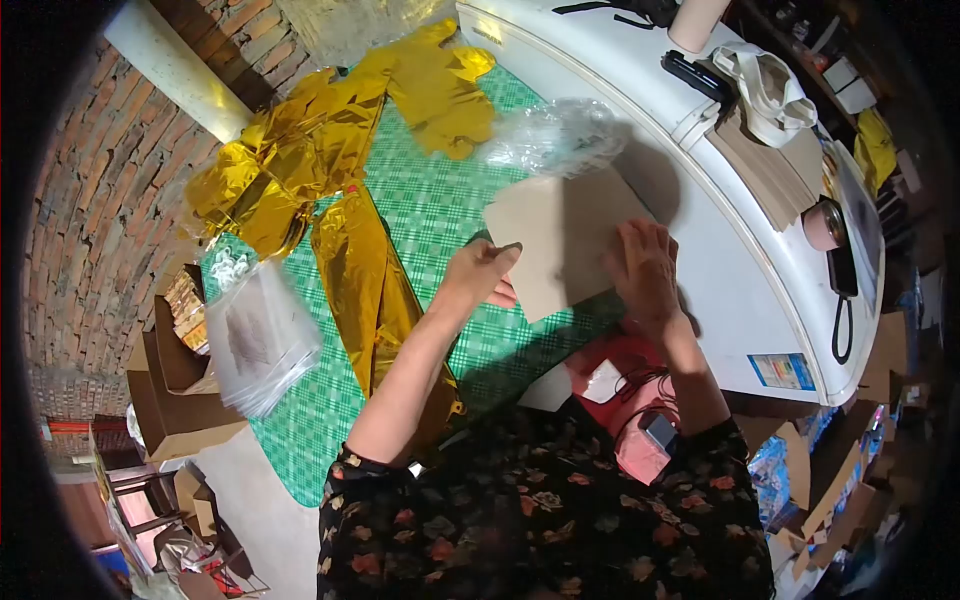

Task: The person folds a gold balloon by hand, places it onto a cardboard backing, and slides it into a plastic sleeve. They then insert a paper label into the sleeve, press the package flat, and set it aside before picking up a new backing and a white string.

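Head view: left hand (482, 270) fingers pinch the up-right-slanting cardboard sheet (560, 235), right hand (645, 270) fingers flat atop.

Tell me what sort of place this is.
Likely a makeshift packing room or storeroom: bare brick wall, open cardboard boxes, and gold foil sheets spread on a checked table.

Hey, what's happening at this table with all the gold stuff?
A person is working on a brown card sheet that lies where a green checked tablecloth meets a white appliance top. The left hand grips the sheet's left edge, and the right hand lies flat on it. Crumpled clear plastic sits just beyond the sheet. Gold foil sheets are spread over the cloth, and a stack of clear bags is at its left edge.
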A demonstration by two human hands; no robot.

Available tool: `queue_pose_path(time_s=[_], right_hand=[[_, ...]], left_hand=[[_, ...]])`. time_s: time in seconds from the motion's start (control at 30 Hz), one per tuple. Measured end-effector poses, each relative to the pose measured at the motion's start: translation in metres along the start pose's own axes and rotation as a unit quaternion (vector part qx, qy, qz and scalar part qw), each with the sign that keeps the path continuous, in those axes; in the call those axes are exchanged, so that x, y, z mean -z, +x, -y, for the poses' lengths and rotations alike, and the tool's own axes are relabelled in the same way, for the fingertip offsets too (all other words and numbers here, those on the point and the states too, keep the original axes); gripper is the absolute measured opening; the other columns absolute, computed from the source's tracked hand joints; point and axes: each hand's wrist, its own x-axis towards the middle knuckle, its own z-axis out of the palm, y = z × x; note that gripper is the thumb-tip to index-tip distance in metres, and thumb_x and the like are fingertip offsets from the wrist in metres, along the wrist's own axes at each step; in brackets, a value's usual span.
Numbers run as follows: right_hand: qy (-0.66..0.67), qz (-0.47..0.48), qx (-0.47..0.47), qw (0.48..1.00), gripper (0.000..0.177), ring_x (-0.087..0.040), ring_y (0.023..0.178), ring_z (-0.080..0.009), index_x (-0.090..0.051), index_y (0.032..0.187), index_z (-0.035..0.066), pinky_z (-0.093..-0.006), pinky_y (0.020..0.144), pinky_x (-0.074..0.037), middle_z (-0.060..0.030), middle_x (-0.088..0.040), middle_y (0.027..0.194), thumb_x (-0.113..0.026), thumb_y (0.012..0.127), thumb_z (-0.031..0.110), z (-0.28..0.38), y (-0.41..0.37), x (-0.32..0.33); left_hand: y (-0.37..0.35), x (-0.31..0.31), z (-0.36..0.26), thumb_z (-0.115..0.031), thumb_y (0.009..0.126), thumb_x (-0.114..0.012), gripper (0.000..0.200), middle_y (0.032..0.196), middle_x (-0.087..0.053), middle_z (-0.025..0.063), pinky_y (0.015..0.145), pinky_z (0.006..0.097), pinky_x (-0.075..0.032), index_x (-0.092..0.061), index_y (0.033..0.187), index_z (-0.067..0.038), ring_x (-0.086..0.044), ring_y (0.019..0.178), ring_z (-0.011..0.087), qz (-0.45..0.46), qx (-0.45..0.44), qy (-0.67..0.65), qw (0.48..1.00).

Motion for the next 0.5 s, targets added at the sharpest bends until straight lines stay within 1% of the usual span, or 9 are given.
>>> queue_pose_path(time_s=[0.07, 0.1, 0.17, 0.2, 0.27, 0.37, 0.47, 0.5], right_hand=[[0.006, 0.007, 0.006, 1.000, 0.050, -0.052, 0.124, -0.0396, -0.061, 0.129, 0.003, -0.0543, 0.106, -0.039, -0.0180, -0.058, 0.128, -0.073, 0.090, 0.031, -0.002, -0.003, -0.002], [0.008, 0.027, 0.006, 1.000, 0.052, -0.051, 0.126, -0.0397, -0.061, 0.130, 0.003, -0.0544, 0.107, -0.039, -0.0180, -0.058, 0.130, -0.074, 0.089, 0.031, -0.002, -0.005, 0.001], [0.012, 0.067, 0.008, 0.998, 0.057, -0.050, 0.130, -0.0399, -0.060, 0.132, 0.002, -0.0546, 0.109, -0.038, -0.0182, -0.057, 0.134, -0.077, 0.088, 0.033, 0.001, -0.013, 0.009], [0.023, 0.069, 0.029, 0.997, 0.058, -0.050, 0.132, -0.0394, -0.060, 0.133, 0.003, -0.0544, 0.111, -0.037, -0.0178, -0.057, 0.136, -0.078, 0.087, 0.033, 0.006, -0.016, 0.016], [0.045, 0.074, 0.070, 0.994, 0.061, -0.049, 0.135, -0.0386, -0.061, 0.135, 0.004, -0.0540, 0.114, -0.036, -0.0171, -0.057, 0.141, -0.079, 0.085, 0.034, 0.015, -0.021, 0.029], [0.046, 0.088, 0.111, 0.989, 0.057, -0.052, 0.135, -0.0352, -0.064, 0.134, 0.006, -0.0507, 0.114, -0.038, -0.0138, -0.059, 0.143, -0.080, 0.085, 0.030, 0.016, -0.026, 0.033], [0.069, 0.050, 0.137, 0.987, 0.045, -0.058, 0.128, -0.0323, -0.069, 0.128, 0.008, -0.0491, 0.112, -0.042, -0.0104, -0.065, 0.136, -0.078, 0.086, 0.025, 0.014, -0.028, 0.028], [0.074, 0.055, 0.139, 0.986, 0.043, -0.059, 0.126, -0.0319, -0.070, 0.126, 0.008, -0.0487, 0.110, -0.043, -0.0097, -0.066, 0.134, -0.077, 0.086, 0.024, 0.015, -0.025, 0.030]], left_hand=[[-0.005, -0.004, 0.002, -0.027, 0.103, -0.067, 0.044, 0.098, -0.072, 0.0173, 0.060, 0.0345, -0.065, -0.055, 0.123, 0.010, -0.074, 0.074, 0.0237, -0.020, -0.025, -0.028, 0.999], [-0.008, -0.005, 0.002, -0.024, 0.102, -0.067, 0.043, 0.098, -0.071, 0.0176, 0.060, 0.0348, -0.066, -0.054, 0.123, 0.011, -0.074, 0.074, 0.0235, -0.030, -0.037, -0.041, 0.998], [-0.012, -0.004, -0.003, -0.022, 0.101, -0.069, 0.045, 0.098, -0.068, 0.0156, 0.059, 0.0345, -0.066, -0.051, 0.126, 0.011, -0.072, 0.073, 0.0208, -0.044, -0.062, -0.032, 0.997], [-0.014, -0.003, -0.004, -0.021, 0.101, -0.069, 0.047, 0.098, -0.067, 0.0146, 0.059, 0.0343, -0.066, -0.050, 0.128, 0.012, -0.070, 0.073, 0.0194, -0.052, -0.075, -0.027, 0.995], [-0.010, 0.000, 0.005, -0.020, 0.100, -0.069, 0.049, 0.096, -0.065, 0.0126, 0.058, 0.0337, -0.066, -0.047, 0.131, 0.011, -0.069, 0.074, 0.0175, -0.060, -0.070, -0.041, 0.995], [-0.011, 0.001, 0.006, -0.019, 0.100, -0.069, 0.051, 0.095, -0.064, 0.0117, 0.057, 0.0335, -0.066, -0.045, 0.134, 0.010, -0.069, 0.077, 0.0166, -0.054, -0.066, -0.049, 0.995], [-0.010, 0.005, 0.006, -0.019, 0.101, -0.068, 0.052, 0.097, -0.064, 0.0129, 0.058, 0.0340, -0.066, -0.044, 0.137, 0.009, -0.069, 0.078, 0.0178, -0.039, -0.062, -0.044, 0.996], [-0.011, 0.005, 0.004, -0.020, 0.101, -0.067, 0.052, 0.097, -0.065, 0.0136, 0.058, 0.0342, -0.066, -0.044, 0.138, 0.009, -0.070, 0.078, 0.0183, -0.034, -0.060, -0.041, 0.997]])
